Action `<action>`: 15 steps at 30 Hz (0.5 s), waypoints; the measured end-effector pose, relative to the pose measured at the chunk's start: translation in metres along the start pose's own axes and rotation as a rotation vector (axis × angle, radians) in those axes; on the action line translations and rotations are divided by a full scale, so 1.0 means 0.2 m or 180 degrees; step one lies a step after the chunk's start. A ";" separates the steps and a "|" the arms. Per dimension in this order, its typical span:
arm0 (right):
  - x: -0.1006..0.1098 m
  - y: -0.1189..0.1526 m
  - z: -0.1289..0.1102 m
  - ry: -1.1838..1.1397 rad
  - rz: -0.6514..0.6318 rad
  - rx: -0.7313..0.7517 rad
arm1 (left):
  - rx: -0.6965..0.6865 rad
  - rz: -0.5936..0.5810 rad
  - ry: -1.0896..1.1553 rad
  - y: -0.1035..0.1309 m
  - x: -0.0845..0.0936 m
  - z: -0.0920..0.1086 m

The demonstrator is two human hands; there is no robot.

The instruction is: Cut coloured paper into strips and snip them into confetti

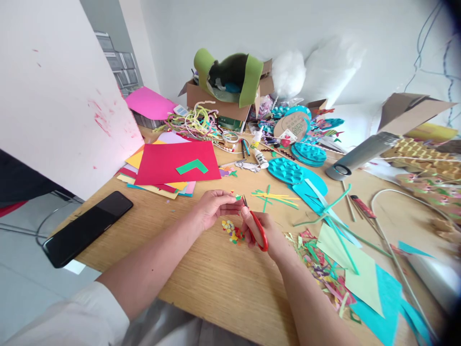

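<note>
My right hand (262,226) grips a pair of scissors with red handles (260,229), the dark blades pointing up and to the left. Close beside the blades, my left hand (220,207) pinches a small green piece of paper (238,197) between thumb and fingers. Just below both hands lies a small pile of colourful paper bits (232,231), yellow, red, white and green. Part of the pile is hidden by my right hand. Thin yellow and green paper strips (275,196) cross each other on the table to the right of the blades.
A red sheet (162,163) with a bent green piece (190,166) tops a paper stack at left. A black phone (90,226) lies near the left edge. Paper scraps (320,264) and blue sheets (382,307) spread at right. Glue bottles (260,158) and a cardboard box (216,105) stand behind.
</note>
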State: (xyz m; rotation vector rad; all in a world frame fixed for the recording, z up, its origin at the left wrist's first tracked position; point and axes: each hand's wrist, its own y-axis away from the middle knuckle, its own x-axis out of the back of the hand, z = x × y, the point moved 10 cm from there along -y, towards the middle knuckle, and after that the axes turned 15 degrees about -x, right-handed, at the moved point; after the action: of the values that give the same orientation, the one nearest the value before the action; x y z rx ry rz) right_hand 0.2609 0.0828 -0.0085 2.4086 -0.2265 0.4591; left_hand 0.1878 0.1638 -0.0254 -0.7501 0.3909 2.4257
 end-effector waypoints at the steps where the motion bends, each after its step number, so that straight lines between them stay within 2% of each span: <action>1: 0.00 0.00 0.00 0.0012 -0.0036 0.0019 | 0.0037 -0.0056 -0.0039 0.00 0.00 0.00; 9: -0.03 0.01 -0.01 0.0115 -0.0292 0.0110 | 0.0141 -0.0485 -0.0372 -0.03 0.01 0.01; 15: -0.04 0.01 0.00 0.0133 -0.0347 0.0119 | 0.0142 -0.0477 -0.0469 -0.03 0.02 0.02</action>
State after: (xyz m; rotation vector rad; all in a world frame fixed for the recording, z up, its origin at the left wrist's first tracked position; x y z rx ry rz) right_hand 0.2540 0.0814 -0.0104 2.4308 -0.0685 0.4668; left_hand 0.1870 0.1714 -0.0261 -0.5565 0.3179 2.3058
